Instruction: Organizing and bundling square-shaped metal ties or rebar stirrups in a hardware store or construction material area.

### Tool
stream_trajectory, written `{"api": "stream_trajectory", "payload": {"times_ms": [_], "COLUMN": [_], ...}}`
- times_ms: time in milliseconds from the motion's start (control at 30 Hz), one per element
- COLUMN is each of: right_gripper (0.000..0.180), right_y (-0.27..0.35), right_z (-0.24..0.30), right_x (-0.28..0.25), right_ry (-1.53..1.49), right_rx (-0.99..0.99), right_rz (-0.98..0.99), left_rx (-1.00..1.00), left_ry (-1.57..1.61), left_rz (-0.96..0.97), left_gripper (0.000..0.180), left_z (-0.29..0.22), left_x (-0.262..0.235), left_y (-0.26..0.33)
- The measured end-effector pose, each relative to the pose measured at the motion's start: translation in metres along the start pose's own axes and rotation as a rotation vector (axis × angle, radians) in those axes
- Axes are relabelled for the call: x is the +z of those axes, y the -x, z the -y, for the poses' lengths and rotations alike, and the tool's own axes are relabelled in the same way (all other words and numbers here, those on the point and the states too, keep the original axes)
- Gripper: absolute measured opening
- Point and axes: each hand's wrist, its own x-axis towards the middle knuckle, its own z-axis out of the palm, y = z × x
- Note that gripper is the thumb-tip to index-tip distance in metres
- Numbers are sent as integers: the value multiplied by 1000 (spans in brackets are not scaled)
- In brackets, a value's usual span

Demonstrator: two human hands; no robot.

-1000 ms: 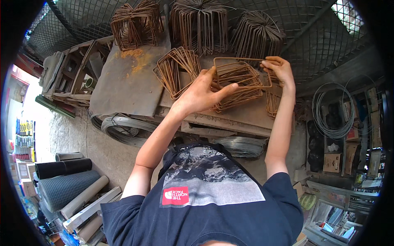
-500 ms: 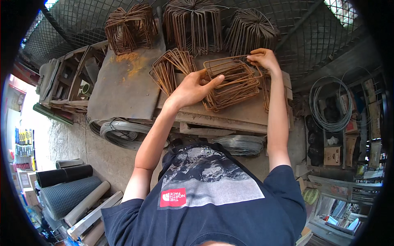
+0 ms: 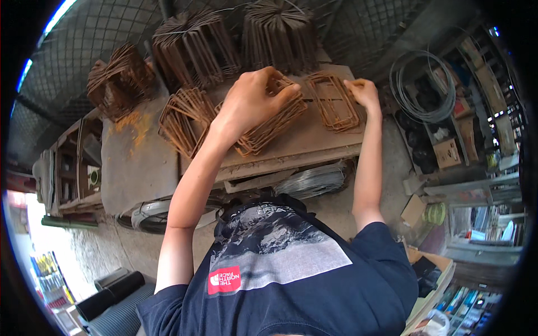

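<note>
My left hand [image 3: 255,98] is curled over the upper left of a leaning stack of rusty rebar stirrups [image 3: 260,134], its thumb stretched to the right across them. Rust-brown corners show between thumb and forefinger; the other fingertips are hidden. To the right, a smaller group of rectangular stirrups [image 3: 334,106] lies flat on the wooden table [image 3: 314,147]. Beside its right edge is my right hand [image 3: 364,94], fingers apart and loosely bent, with nothing visibly held. Another fanned stirrup bundle [image 3: 185,120] leans left of my left hand.
Tied bundles of larger stirrups [image 3: 280,36] stand along the back by a mesh wall. A grey sheet [image 3: 140,162] covers the table's left part. Wire coils [image 3: 311,180] sit below the front edge; another coil [image 3: 423,87] hangs at right. Mesh rolls [image 3: 112,294] lie lower left.
My right hand has let go of the stirrup it held up; stirrups now lie flat at the right. My left hand has shifted further over the stack. The view has turned right.
</note>
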Motion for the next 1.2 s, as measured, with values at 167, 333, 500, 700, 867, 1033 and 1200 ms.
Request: {"api": "stream_trajectory", "payload": {"times_ms": [167,333,500,700,867,1033,1200], "right_gripper": [38,41,41,54,78,86,87], "right_y": [57,101,115,119,115,96,95], "right_z": [-57,-66,-73,-19,-25,-35,-47], "right_x": [-20,-10,15,23,43,59,48], "right_ry": [63,-186,-261,11,293,418,59], "right_rx": [274,385,345,278,324,283,278], "right_rz": [-166,-46,-142,-352,-366,-341,-160], "left_rx": [148,243,180,133,42,40,1], "left_ry": [-123,-331,-608,-778,-850,-990,-881], "left_rz": [252,491,637,558,612,717,707], "left_gripper": [49,45,37,50,55,55,59], "left_z": [-13,8,30,39,38,66,67], "left_x": [68,145,199,219,228,237,237], "left_y": [-72,-147,-185,-190,-184,-200,-192]}}
